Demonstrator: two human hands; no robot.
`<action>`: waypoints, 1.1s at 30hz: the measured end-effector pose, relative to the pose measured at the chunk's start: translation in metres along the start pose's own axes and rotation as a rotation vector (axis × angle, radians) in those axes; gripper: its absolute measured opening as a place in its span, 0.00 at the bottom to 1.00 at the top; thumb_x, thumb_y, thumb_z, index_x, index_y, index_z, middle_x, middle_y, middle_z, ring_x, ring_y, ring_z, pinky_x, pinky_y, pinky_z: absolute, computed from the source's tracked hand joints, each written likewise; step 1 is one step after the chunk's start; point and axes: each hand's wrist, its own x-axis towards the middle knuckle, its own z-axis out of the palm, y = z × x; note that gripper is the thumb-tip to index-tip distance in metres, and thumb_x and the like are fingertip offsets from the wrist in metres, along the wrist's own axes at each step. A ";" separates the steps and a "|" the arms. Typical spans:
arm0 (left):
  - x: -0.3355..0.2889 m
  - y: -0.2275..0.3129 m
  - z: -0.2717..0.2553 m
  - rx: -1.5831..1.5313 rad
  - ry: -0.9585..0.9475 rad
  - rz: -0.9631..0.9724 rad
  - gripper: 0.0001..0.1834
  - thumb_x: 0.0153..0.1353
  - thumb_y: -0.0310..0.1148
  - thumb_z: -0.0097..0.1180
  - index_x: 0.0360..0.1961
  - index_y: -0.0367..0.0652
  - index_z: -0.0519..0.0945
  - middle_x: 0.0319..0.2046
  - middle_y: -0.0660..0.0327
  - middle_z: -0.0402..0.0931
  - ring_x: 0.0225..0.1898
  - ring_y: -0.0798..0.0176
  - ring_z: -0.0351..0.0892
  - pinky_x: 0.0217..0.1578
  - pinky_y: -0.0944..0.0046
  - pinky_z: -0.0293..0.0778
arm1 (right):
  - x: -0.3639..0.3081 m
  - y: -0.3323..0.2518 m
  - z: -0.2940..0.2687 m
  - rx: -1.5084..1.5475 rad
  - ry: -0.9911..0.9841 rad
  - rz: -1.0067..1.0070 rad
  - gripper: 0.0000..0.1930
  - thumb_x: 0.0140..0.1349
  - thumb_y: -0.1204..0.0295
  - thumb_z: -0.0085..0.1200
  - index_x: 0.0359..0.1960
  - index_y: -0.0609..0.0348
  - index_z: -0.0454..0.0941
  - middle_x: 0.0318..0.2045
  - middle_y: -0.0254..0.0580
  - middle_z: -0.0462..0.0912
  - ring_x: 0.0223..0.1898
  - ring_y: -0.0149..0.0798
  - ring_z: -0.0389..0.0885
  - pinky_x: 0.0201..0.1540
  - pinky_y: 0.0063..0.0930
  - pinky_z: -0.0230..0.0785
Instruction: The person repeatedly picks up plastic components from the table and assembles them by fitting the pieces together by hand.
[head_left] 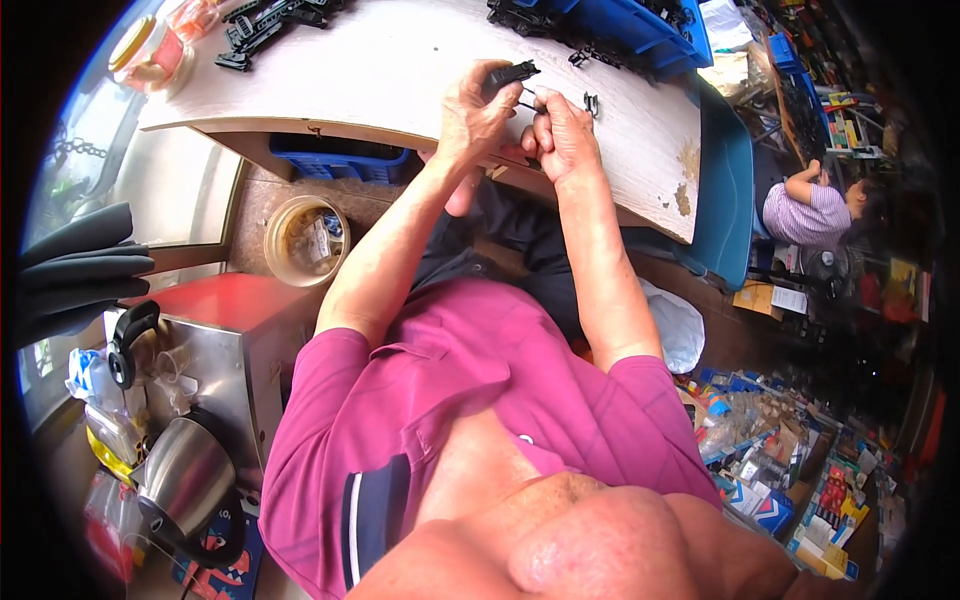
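From the head view, both arms reach up and forward from the person's body and lean in toward each other, so the hands meet over the near edge of the white table [380, 75]. The left arm slants to the right, and the left hand [474, 112] is up a bit higher, with its thumb and fingers gripping a black part [513, 75]. The black part is at the top of that hand, over the table. The right arm is a bit bent and tips to the left. The right hand [566, 137] is just beside the left one, with its thumb and pointer finger pinched on a thin dark bit [531, 106] and its other fingers curled in. I cannot tell if the thin bit is joined to the black part. A small black piece [591, 103] lies on the table just beside the right hand. Farther back are a blue bin [660, 38] and a black pile [270, 28].
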 end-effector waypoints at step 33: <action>-0.009 0.023 0.000 0.433 -0.267 0.113 0.15 0.59 0.30 0.59 0.47 0.37 0.78 0.35 0.50 0.82 0.36 0.61 0.83 0.37 0.63 0.77 | -0.007 -0.007 0.002 0.078 0.077 -0.117 0.12 0.57 0.67 0.62 0.23 0.57 0.72 0.09 0.29 0.62 0.07 0.30 0.61 0.11 0.27 0.60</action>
